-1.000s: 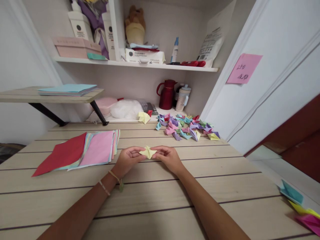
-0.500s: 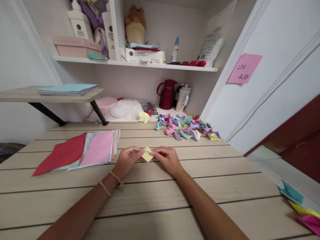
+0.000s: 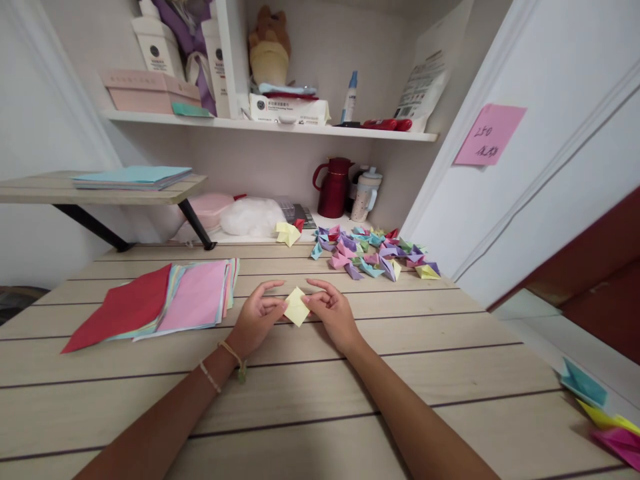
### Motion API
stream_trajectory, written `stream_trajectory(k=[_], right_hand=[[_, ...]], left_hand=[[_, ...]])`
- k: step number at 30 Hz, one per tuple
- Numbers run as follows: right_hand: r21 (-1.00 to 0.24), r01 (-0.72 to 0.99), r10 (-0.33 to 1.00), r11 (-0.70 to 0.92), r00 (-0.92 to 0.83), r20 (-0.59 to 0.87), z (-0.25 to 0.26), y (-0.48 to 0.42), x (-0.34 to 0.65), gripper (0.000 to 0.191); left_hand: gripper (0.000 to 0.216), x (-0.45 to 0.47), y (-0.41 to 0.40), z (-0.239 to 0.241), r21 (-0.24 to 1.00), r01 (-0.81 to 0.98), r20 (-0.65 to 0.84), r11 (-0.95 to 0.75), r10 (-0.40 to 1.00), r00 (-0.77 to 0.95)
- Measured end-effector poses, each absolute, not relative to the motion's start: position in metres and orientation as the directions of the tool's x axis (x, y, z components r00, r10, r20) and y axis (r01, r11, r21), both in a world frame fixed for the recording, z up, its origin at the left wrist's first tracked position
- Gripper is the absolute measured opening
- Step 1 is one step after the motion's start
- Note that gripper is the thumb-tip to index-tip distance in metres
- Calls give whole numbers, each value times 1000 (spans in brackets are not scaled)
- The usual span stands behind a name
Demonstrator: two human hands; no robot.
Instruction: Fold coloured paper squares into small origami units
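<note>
Between my hands is a small piece of folded yellow paper (image 3: 297, 308), held up as a flat diamond just above the table. My left hand (image 3: 259, 317) pinches its left corner with the thumb, its index finger stretched out past the paper. On the opposite corner, my right hand (image 3: 334, 313) grips with the thumb on the front, index finger raised. The fingers behind the paper are partly hidden. Beyond my hands lies a pile of small folded paper boats (image 3: 370, 257) in many colours.
Left of my hands lie stacked red paper (image 3: 125, 303) and pink paper (image 3: 196, 295). A yellow folded paper piece (image 3: 288, 233) sits at the table's back. Behind stand a dark red jug (image 3: 334, 190) and a tumbler (image 3: 367, 195). More folded paper (image 3: 584, 381) lies at the right edge.
The yellow paper went from a shape with raised points to a flat diamond. Both index fingers have lifted away from it, and the thumbs now press its side corners.
</note>
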State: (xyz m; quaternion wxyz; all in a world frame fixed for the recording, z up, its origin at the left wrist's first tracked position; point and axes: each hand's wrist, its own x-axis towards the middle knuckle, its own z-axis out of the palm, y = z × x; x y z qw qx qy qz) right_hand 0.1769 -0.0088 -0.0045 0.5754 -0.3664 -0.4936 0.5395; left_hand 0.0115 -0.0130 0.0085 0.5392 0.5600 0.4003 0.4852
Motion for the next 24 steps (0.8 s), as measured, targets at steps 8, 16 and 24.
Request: stream_trajectory(k=[8,16,24], right_hand=[[-974,-141,959,176,-198,202,-7,-9,183,19],[-967,-105,959,233,-140,246,-2,-12,180,36],[-983,-31,983,181,-35,182,-7,-12,168,37]], left_hand=[[37,10,-9,7,999,1,46,-47,967,250],[21,8,-8,8,996,-80,-8,27,974,227],[21,6,-4,5,933,-353,-29,67,993,112]])
